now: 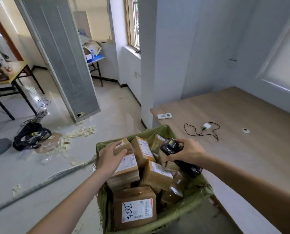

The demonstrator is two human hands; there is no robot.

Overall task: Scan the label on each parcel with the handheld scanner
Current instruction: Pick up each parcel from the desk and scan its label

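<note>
Your fingers (122, 152) on the left hand (109, 158) are spread and curled over the top of a small brown cardboard parcel (124, 146) at the far left corner of the pile, touching it; whether they actually grip it cannot be told. Your right hand (185, 153) is clenched around the black handheld scanner (172, 147), its small lit screen facing up, held just above the right side of the pile. Below both hands, a green woven sack-lined bin (157, 131) is packed with brown taped cardboard parcels lying at all angles, most with white printed labels. Nearest you sits a larger brown box with a white label (137, 211) bearing handwritten digits, face up. Between your hands, a tilted narrow parcel (143, 150) and another labelled box (126, 164) crowd against the one under your left hand. To the right, a pale wooden tabletop (242, 115) carries a white remote control (164, 116), a white charger with a black cable (206, 126) and a small white round object (246, 130). On the floor to the left lie a black bag (31, 135) and scattered pale paper scraps (80, 132).
</note>
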